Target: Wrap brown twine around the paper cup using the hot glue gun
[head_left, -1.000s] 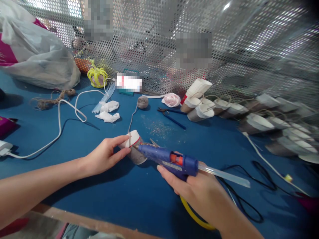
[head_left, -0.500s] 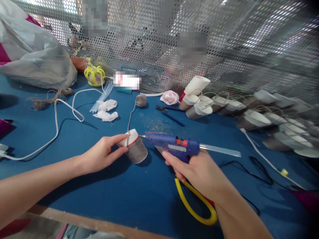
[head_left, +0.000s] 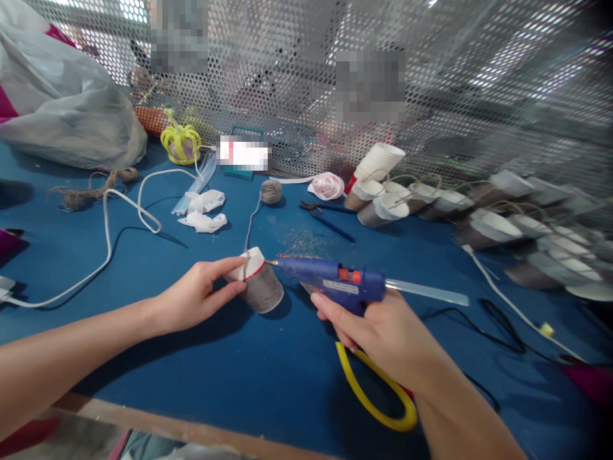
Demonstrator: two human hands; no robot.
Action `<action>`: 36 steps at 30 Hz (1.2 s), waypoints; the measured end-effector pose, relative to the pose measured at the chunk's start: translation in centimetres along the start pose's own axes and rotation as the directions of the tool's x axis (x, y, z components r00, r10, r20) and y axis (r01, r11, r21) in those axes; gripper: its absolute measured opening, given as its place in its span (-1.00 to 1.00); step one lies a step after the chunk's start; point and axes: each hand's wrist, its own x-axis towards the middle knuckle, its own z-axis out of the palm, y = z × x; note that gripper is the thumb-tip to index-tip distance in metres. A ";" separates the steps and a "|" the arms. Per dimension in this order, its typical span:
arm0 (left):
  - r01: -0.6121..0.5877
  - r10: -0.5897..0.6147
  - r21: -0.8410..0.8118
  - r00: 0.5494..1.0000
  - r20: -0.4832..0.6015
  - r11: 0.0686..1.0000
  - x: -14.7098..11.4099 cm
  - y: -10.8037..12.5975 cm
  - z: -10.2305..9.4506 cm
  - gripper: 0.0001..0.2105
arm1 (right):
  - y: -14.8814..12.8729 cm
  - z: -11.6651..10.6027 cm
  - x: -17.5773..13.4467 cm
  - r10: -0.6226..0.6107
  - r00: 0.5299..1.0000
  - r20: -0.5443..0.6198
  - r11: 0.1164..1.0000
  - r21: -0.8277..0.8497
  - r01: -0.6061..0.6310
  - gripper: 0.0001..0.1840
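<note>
Thumb and fingers of my left hand (head_left: 204, 291) pinch a paper cup (head_left: 264, 289) wrapped in grey, tilted, with a white rim and a red line around it. Grey yarn (head_left: 252, 220) runs from the cup's rim, by my fingertips, to a small yarn ball (head_left: 271, 191) farther back. In my right hand (head_left: 378, 332) is a blue hot glue gun (head_left: 330, 280), its metal nozzle at the red line on the cup. A clear glue stick (head_left: 426, 291) sticks out of the gun's rear. Below that hand lies a yellow curved handle (head_left: 376, 399), partly hidden.
Blue-handled pliers (head_left: 330, 220) and a pink ribbon roll (head_left: 326, 186) lie behind the gun. Several grey-wrapped cups (head_left: 383, 209) stand at the right. White cable (head_left: 109, 230), crumpled white scraps (head_left: 205, 222) and a plastic bag (head_left: 71, 108) are at the left. Perforated metal mesh (head_left: 287, 83) backs the table.
The glue gun has shifted very slightly at its rear end, while its nozzle stays by the cup's red line. My left hand and the cup look nearly still.
</note>
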 end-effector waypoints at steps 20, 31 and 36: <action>-0.010 0.011 0.008 1.000 -0.015 1.000 0.0 0.1 0.0 -0.65 | 0.1 0.3 -0.4 0.031 1.000 0.000 1.000 0.007 -0.031 -0.65; -0.039 0.039 0.007 0.999 0.008 0.999 0.0 0.3 -0.1 -0.68 | 0.0 0.1 0.5 0.036 0.999 -0.011 0.999 0.028 -0.035 -0.57; -0.012 0.012 0.009 1.000 0.000 1.000 0.0 0.2 0.0 -0.66 | 0.1 0.2 0.1 0.001 1.000 0.005 1.000 0.024 -0.002 -0.62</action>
